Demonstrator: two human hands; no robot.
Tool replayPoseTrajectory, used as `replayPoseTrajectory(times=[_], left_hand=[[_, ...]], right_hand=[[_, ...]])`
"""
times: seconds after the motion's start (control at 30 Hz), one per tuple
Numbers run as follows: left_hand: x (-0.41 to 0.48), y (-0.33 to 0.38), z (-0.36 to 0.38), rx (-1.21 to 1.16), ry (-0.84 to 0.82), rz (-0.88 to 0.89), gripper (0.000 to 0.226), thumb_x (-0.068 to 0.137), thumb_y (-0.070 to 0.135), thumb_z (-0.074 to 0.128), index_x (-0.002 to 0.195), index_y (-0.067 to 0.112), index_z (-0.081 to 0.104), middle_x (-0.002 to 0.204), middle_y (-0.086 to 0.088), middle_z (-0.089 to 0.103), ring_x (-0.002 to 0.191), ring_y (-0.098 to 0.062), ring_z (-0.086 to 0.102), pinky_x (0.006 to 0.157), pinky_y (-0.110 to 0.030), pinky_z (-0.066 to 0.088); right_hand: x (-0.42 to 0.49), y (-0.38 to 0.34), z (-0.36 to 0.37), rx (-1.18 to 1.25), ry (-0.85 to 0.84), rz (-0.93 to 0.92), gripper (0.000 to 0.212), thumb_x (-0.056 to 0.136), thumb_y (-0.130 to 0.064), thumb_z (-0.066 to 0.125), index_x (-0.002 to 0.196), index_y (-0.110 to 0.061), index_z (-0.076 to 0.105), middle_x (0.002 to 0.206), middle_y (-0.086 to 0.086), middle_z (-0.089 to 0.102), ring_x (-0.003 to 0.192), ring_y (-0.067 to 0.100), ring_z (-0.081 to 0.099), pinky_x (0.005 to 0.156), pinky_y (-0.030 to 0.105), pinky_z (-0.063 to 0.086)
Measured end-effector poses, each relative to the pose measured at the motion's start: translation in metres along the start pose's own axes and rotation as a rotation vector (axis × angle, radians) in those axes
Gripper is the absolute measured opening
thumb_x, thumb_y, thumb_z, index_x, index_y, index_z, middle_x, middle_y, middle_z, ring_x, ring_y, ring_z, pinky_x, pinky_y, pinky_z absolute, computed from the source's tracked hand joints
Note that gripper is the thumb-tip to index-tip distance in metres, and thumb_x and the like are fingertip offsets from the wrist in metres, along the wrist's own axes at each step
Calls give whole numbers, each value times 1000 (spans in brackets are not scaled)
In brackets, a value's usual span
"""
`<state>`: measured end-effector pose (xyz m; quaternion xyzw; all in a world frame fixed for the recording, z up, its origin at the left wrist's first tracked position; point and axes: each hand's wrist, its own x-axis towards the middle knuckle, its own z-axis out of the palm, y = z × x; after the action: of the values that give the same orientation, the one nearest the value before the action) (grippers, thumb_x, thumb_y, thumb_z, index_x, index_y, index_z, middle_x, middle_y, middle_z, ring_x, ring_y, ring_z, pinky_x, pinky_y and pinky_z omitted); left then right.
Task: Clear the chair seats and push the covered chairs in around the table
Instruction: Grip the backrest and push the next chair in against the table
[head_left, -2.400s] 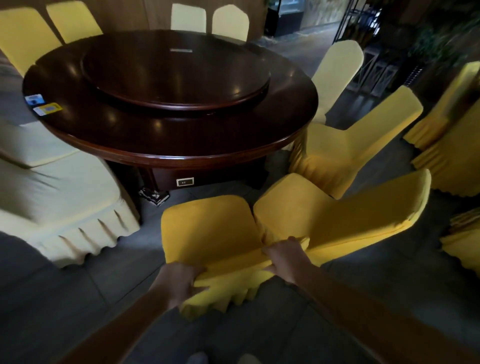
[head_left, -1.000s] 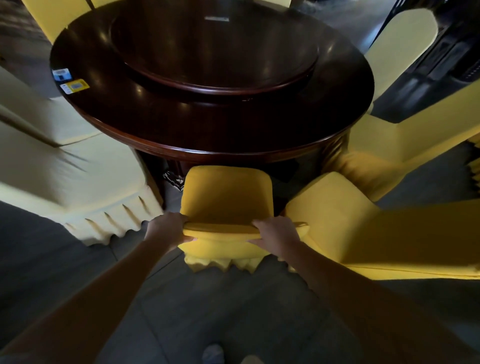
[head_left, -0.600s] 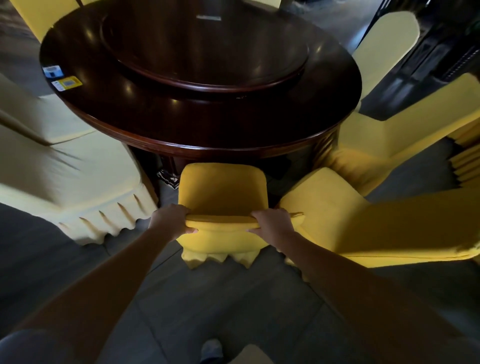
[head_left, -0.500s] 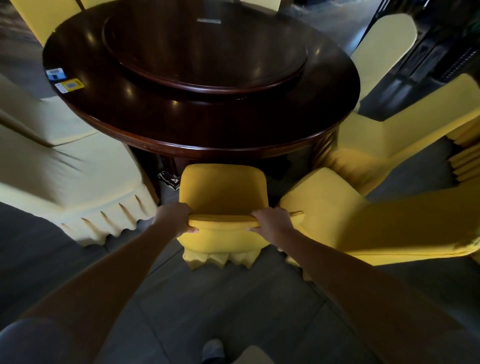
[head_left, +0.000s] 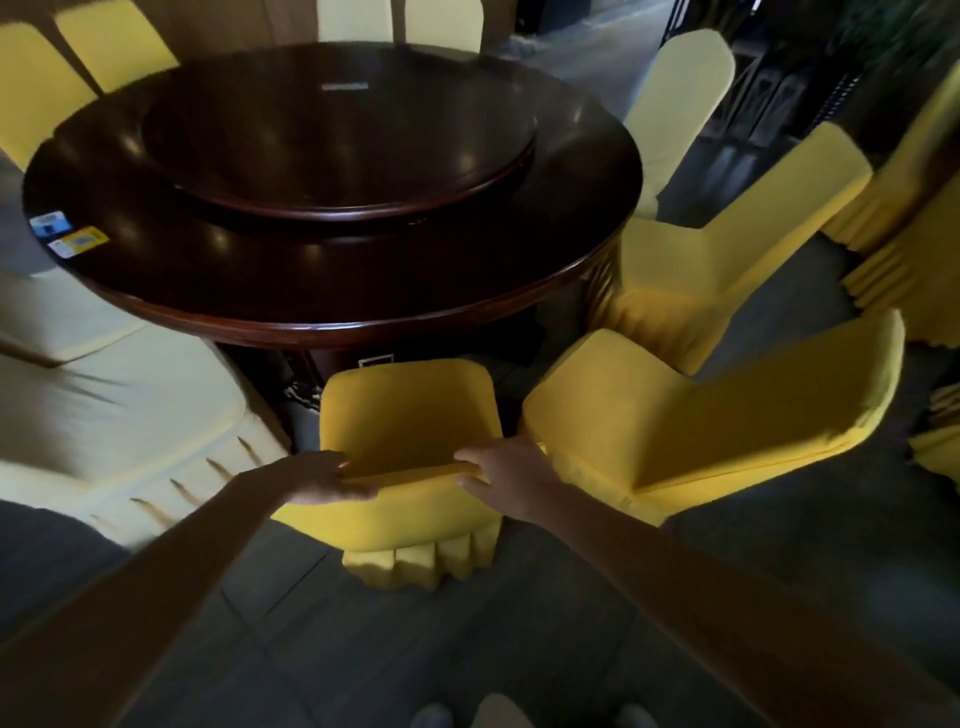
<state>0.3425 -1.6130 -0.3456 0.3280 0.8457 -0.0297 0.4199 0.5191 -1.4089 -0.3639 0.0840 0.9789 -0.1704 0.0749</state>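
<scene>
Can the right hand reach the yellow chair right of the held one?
Probably yes: the right hand, gripping the held chair, sits right beside the neighbouring chair, with nothing between them.

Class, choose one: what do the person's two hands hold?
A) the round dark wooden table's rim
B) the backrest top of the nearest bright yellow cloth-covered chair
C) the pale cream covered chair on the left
B: the left hand and the right hand both grip the backrest's top edge on the bright yellow cloth-covered chair.
</scene>
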Motion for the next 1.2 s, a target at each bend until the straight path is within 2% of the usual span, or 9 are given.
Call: replayPoseTrajectory(times=[0.13,0.27,0.37,0.5,0.63,0.83,1.0,1.07,1.2], left_hand=[[8,88,8,-98,74,119,90,86,64,46,152,19,2,159,-4,13,143,-24,21,111,-33,26],[25,212,26,-40,183,289,80,91,53,50,152,21,9,156,-3,22,139,-24,30,108,-30,28],[54,310,40,1,142,451,87,85,63,52,150,24,9,154,1,20,143,-22,21,114,-32,22],[84,436,59,107,113,554,89,92,54,48,152,12,-3,160,-3,-1,146,-18,8,116,-28,12],[84,532,78,98,112,673,88,93,52,47,151,11,-4,160,-4,-3,147,-18,6,118,-30,12],[108,608,82,-35,119,575,104,86,52,58,149,8,-12,159,-10,5,144,-24,18,114,-35,24],[142,657,87,-51,170,527,99,76,47,72,147,8,14,146,-11,35,129,-29,42,104,-45,40],[158,666,80,-11,156,505,95,77,44,72,146,7,17,140,-11,42,124,-28,47,98,-41,43],[191,669,68,119,60,439,95,77,40,71,145,6,13,130,-10,49,115,-27,53,88,-38,49]], right_hand=[[-52,46,1,-22,66,25,58,95,-39,49,147,-22,31,156,3,26,143,21,23,112,46,24],[-124,130,-14,-37,101,161,66,93,-37,51,150,-24,20,159,1,13,147,20,10,114,48,19],[-182,207,-40,-58,151,327,68,92,-35,52,150,-24,18,160,1,11,147,21,9,114,47,20],[-264,299,-66,-77,216,540,65,93,-32,49,150,-22,19,160,1,12,146,22,11,116,46,19],[-323,350,-75,-79,231,678,62,96,-30,45,150,-20,18,159,1,15,145,22,15,115,42,18],[-330,397,-79,52,235,710,69,94,-32,50,152,-24,12,161,-1,6,148,19,2,117,42,10],[-296,429,-89,125,272,641,72,94,-35,50,152,-24,9,161,-3,1,147,18,-2,118,45,11],[-279,452,-99,88,272,615,74,94,-39,50,151,-28,5,161,-3,-2,147,19,-5,118,47,10],[-247,504,-120,-69,158,541,77,92,-27,53,151,-30,5,161,0,-7,147,23,-10,116,50,2]])
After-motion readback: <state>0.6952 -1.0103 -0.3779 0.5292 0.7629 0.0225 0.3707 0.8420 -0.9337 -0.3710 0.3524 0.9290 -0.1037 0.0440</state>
